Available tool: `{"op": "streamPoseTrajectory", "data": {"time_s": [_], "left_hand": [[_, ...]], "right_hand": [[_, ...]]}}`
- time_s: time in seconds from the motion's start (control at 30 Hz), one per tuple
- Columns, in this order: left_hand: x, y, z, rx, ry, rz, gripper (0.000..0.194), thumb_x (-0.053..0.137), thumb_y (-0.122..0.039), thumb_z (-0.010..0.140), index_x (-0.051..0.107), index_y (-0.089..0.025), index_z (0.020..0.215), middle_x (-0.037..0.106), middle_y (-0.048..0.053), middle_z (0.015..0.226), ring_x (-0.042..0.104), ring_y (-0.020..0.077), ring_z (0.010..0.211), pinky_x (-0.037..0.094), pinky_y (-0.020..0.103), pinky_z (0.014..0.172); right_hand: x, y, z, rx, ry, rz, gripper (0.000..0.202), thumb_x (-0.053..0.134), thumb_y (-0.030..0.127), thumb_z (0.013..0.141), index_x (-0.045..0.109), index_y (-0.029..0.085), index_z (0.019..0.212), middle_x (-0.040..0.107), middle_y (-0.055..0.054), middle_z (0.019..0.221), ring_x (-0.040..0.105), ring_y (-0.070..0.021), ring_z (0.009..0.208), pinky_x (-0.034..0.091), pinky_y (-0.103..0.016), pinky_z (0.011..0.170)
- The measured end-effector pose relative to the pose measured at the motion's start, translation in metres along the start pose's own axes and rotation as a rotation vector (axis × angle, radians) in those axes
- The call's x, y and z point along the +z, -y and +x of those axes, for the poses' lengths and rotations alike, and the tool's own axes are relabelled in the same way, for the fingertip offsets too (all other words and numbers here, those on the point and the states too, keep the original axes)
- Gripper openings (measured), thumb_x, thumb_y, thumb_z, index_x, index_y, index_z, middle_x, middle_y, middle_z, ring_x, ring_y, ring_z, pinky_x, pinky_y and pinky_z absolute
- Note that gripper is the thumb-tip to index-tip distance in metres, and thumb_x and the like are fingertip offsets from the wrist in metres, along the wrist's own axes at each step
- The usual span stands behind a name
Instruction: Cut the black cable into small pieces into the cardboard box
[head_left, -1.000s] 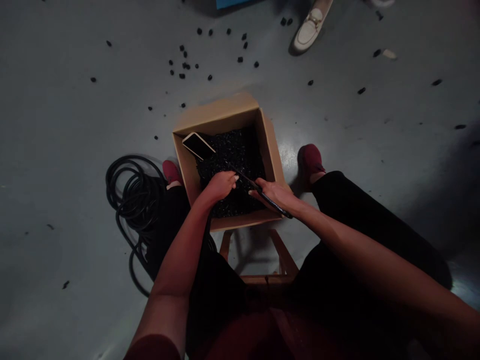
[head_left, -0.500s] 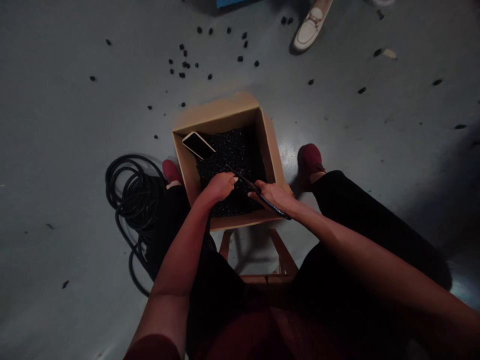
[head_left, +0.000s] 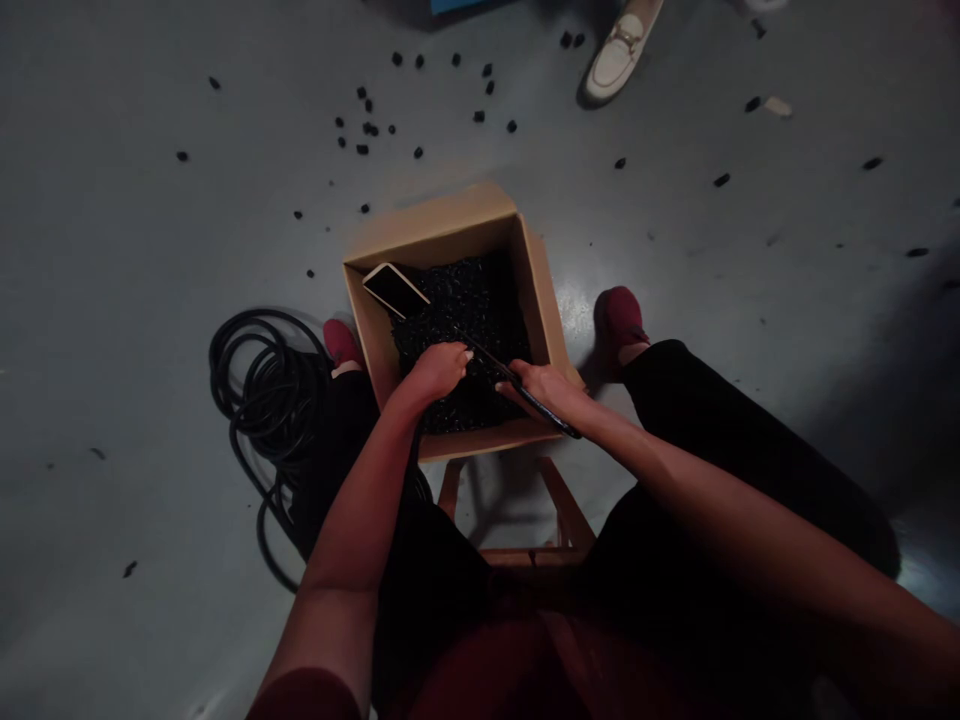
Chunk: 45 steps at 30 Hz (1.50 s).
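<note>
Over the open cardboard box [head_left: 446, 243], my left hand [head_left: 442, 368] is closed, its fingertips near the tip end of a pair of dark scissors. A black hose appears to run up along the forearm into this hand, though the fingers hide most of it. My right hand [head_left: 544, 385] is wrapped round the scissors [head_left: 536, 400], whose blades point up and left towards my left fingertips; one dark handle loop shows below the palm. Inside the box lies a heap of small black cut pieces [head_left: 465, 290]. A phone-like dark slab with a pale edge [head_left: 396, 290] leans in the box's far left corner.
A coil of black hose [head_left: 262, 380] lies on the floor left of the box. Several black bits [head_left: 367, 129] are scattered beyond it. Another person's white shoe [head_left: 619, 55] stands at the top. A wooden stool [head_left: 536, 558] is beneath me, and my red shoes [head_left: 622, 325] flank the box.
</note>
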<state>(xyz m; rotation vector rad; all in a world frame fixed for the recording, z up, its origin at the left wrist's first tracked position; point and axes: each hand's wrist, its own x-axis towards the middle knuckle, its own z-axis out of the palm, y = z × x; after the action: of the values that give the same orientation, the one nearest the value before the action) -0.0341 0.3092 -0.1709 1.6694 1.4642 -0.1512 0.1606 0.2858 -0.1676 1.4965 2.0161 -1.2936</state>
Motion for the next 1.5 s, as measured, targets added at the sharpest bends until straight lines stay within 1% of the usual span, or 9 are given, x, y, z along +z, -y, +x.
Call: {"op": "streamPoseTrajectory", "data": {"time_s": [0.17,0.37,0.47,0.6,0.97,1.1,1.27,1.4,1.5], "left_hand": [[-0.001,-0.004,-0.002,0.009,-0.015,-0.193,0.031,0.041,-0.020,0.089,0.047,-0.018,0.058,0.050,0.000,0.057,0.045,0.0117,0.057,0.038,0.025,0.063],[0.000,-0.026,-0.009,-0.103,0.016,-0.813,0.023,0.042,-0.024,0.091,0.051,-0.015,0.072,0.047,-0.003,0.061,0.038,0.0055,0.047,0.031,0.020,0.047],[0.005,-0.036,-0.014,-0.069,0.071,-1.024,0.013,0.047,-0.014,0.085,0.058,-0.013,0.092,0.053,-0.001,0.077,0.044,0.0030,0.053,0.035,0.017,0.049],[0.011,-0.042,-0.022,-0.036,0.214,-1.127,0.040,0.048,-0.019,0.087,0.052,-0.018,0.127,0.056,0.002,0.091,0.053,0.0046,0.059,0.041,0.018,0.052],[0.021,-0.049,-0.021,-0.027,0.247,-1.184,0.078,0.056,-0.019,0.086,0.016,-0.024,0.153,0.055,-0.002,0.081,0.046,0.0022,0.049,0.034,0.018,0.047],[0.025,-0.051,-0.022,-0.044,0.238,-1.178,0.067,0.058,-0.015,0.081,0.032,-0.019,0.143,0.052,-0.003,0.081,0.045,0.0019,0.048,0.034,0.018,0.044],[0.022,-0.045,-0.018,-0.062,0.072,-0.917,0.034,0.051,-0.013,0.084,0.053,-0.013,0.119,0.056,0.001,0.085,0.051,0.0044,0.056,0.042,0.017,0.050],[0.016,-0.040,-0.017,-0.016,-0.066,-0.486,0.034,0.047,-0.014,0.088,0.058,-0.013,0.120,0.063,0.009,0.107,0.062,0.0133,0.080,0.052,0.028,0.074],[0.014,-0.042,-0.019,0.074,-0.114,-0.295,0.040,0.044,-0.014,0.090,0.056,-0.014,0.128,0.061,0.011,0.126,0.060,0.0213,0.111,0.045,0.036,0.100]], "right_hand": [[0.000,-0.005,0.005,0.039,-0.002,0.016,0.029,0.044,0.048,0.091,0.054,0.021,0.097,0.068,-0.009,0.084,0.064,-0.0249,0.079,0.033,-0.028,0.060],[-0.019,-0.009,0.012,0.083,-0.071,0.319,0.021,0.048,0.041,0.090,0.048,0.020,0.094,0.063,-0.006,0.079,0.060,-0.0184,0.066,0.039,-0.026,0.055],[-0.032,-0.007,0.010,0.091,-0.141,0.617,0.021,0.051,0.040,0.088,0.045,0.021,0.094,0.059,-0.002,0.074,0.056,-0.0140,0.057,0.042,-0.025,0.049],[-0.042,-0.003,0.004,-0.045,-0.222,0.825,0.033,0.061,0.047,0.079,0.044,0.022,0.092,0.056,0.001,0.069,0.055,-0.0132,0.056,0.044,-0.024,0.048],[-0.039,-0.002,0.008,-0.052,-0.342,0.844,0.034,0.063,0.036,0.069,0.046,0.021,0.093,0.051,0.001,0.070,0.052,-0.0154,0.060,0.042,-0.029,0.054],[-0.050,-0.005,0.009,0.006,-0.394,0.821,0.033,0.063,0.033,0.069,0.046,0.023,0.096,0.051,0.002,0.068,0.052,-0.0160,0.058,0.041,-0.030,0.053],[-0.056,-0.006,0.012,0.078,-0.459,0.830,0.030,0.062,0.026,0.068,0.046,0.023,0.094,0.050,0.003,0.064,0.050,-0.0147,0.052,0.039,-0.029,0.049],[-0.049,-0.005,0.015,0.048,-0.460,0.838,0.029,0.062,0.029,0.070,0.046,0.024,0.093,0.049,0.005,0.063,0.049,-0.0133,0.051,0.039,-0.027,0.048],[-0.045,-0.005,0.017,0.015,-0.480,0.828,0.030,0.062,0.031,0.070,0.047,0.023,0.095,0.048,0.005,0.062,0.048,-0.0130,0.051,0.039,-0.026,0.047]]}}
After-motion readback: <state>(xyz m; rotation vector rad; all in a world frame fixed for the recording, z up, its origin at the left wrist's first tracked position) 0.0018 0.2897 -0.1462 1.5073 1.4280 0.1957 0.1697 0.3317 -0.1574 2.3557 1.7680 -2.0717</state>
